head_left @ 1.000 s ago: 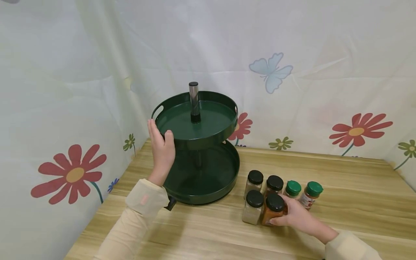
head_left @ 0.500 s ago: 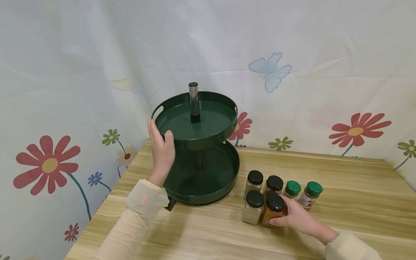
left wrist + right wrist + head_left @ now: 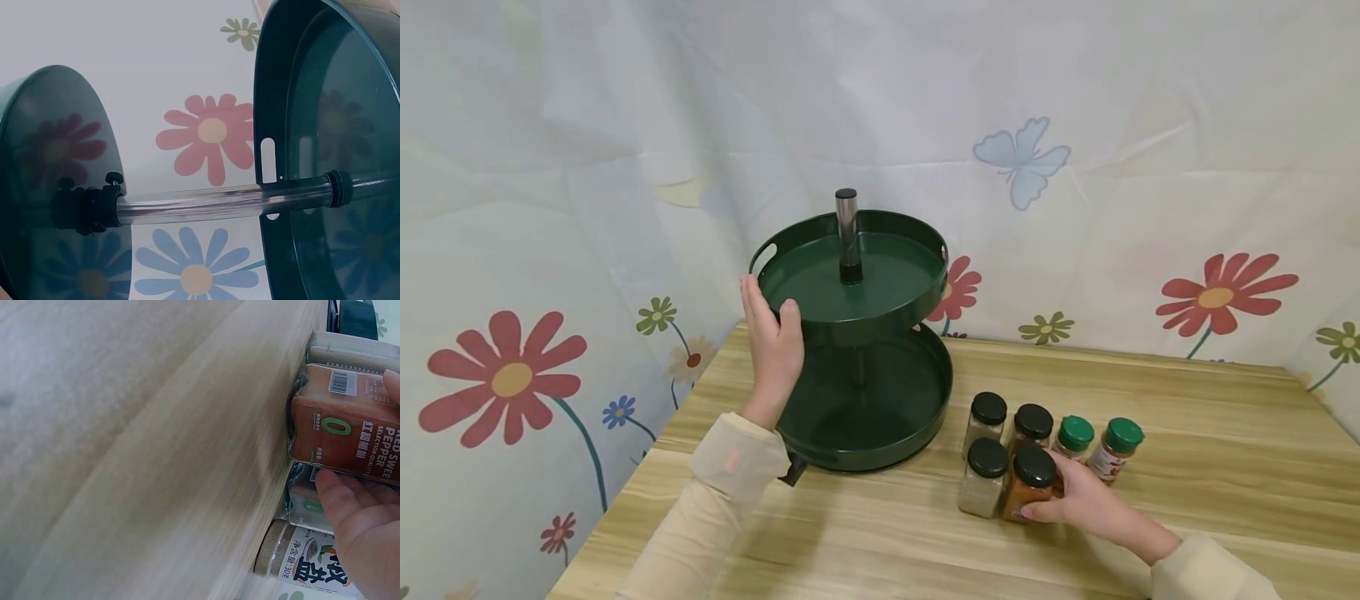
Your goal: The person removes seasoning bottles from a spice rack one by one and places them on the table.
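Note:
A two-tier dark green turntable rack point(image 3: 891, 287) stands on the table, a metal post point(image 3: 847, 229) rising through its round trays. My left hand point(image 3: 775, 354) rests against the upper tray's left side, fingers extended upward. To the right, my right hand point(image 3: 1090, 504) grips a spice jar point(image 3: 1028, 497) between thumb and fingers. That jar has a black lid and orange-red contents; "Red Sweet Pepper" shows on its label point(image 3: 375, 444) in the right wrist view. Beside and behind it stand black-lidded jars point(image 3: 982, 492) and two green-capped spice bottles point(image 3: 1116, 450).
A wood-grain table point(image 3: 880, 542) carries everything. Flower-printed white sheeting point(image 3: 880, 100) hangs behind and along the left. A small black piece point(image 3: 794, 470) sticks out at the rack's lower left. The left wrist view looks between the two trays point(image 3: 269, 94).
Both hands keep their places, the left at the tray and the right on the spice jar. The sheeting at the left has shifted leftward; the rack and jars stay put.

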